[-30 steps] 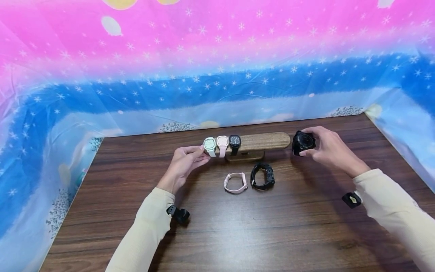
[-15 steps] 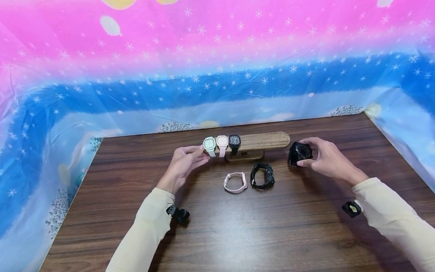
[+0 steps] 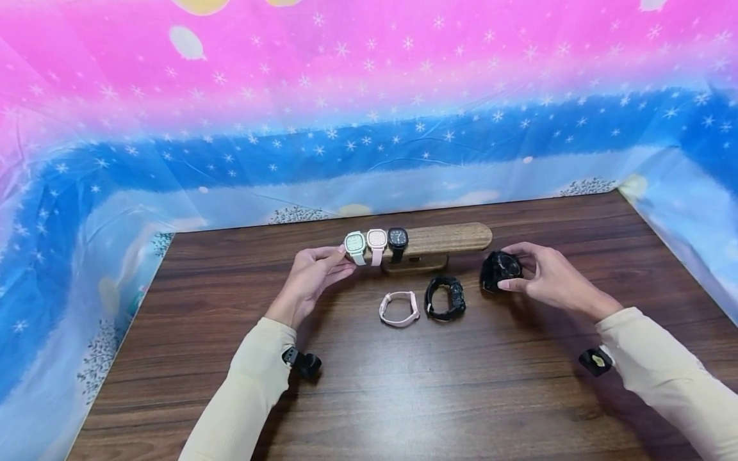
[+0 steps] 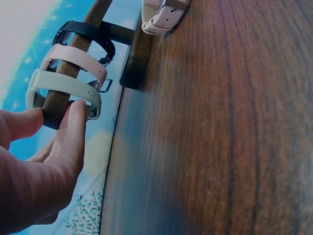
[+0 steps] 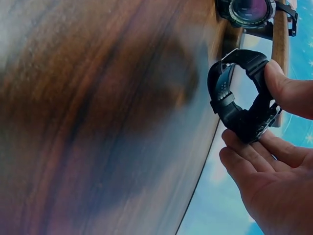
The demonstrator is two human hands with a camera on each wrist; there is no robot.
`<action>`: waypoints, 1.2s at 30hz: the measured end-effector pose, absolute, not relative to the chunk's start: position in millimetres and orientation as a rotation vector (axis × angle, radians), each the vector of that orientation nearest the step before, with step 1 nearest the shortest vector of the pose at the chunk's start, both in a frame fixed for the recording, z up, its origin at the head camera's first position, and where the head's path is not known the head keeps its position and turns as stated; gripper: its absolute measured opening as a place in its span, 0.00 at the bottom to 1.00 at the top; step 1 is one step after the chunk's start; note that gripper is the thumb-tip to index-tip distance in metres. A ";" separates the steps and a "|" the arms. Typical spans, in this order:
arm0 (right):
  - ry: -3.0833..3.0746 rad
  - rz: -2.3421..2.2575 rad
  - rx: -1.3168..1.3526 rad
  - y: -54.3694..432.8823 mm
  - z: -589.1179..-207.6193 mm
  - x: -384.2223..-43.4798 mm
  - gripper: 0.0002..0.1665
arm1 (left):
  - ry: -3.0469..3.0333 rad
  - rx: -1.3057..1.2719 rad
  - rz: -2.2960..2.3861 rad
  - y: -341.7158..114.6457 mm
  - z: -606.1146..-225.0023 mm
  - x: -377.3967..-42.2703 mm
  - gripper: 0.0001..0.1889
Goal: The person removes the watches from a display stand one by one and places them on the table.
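Note:
A wooden watch stand (image 3: pixel 450 238) carries three watches on the left part of its bar: a mint green watch (image 3: pixel 355 242), a pink watch (image 3: pixel 377 240) and a black square watch (image 3: pixel 398 237). My left hand (image 3: pixel 310 276) pinches the bar's left end between thumb and fingers, close beside the mint strap. Off the bar's right end, my right hand (image 3: pixel 553 276) holds a black watch (image 3: pixel 499 272) by its case. In the right wrist view that watch's buckled strap (image 5: pixel 222 93) forms a closed loop facing the stand.
In front of the stand, a pale pink watch (image 3: pixel 400 310) and another black watch (image 3: pixel 445 299) lie on the dark wooden table (image 3: pixel 369 397). A patterned pink and blue cloth (image 3: pixel 369 128) hangs behind and along both sides.
My right hand has brought the black watch to the left and nearer to me, and its face has turned. My left hand stays on the bar's end.

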State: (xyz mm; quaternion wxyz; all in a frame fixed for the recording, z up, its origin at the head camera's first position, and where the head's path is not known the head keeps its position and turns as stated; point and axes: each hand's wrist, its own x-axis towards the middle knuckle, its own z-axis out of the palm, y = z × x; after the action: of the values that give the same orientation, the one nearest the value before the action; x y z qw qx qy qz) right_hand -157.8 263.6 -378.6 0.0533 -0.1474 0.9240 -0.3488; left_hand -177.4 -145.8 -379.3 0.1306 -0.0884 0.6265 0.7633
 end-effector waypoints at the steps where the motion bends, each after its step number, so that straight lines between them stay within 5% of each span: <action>1: 2.798 -1.077 -0.452 263.3 -379.4 -157.4 0.37 | 1.819 -0.257 2.217 -145.7 -379.2 -177.5 0.19; 36: 2.590 -1.243 -0.623 263.5 -393.2 -149.5 0.36 | 1.823 -0.257 2.215 -145.6 -381.0 -178.8 0.18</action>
State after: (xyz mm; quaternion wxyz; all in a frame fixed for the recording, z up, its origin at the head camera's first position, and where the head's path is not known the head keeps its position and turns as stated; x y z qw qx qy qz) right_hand -149.5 263.5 -393.2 0.1008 -0.2107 0.8766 -0.4207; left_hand -178.8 -145.6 -381.0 0.1303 -0.0885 0.6274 0.7626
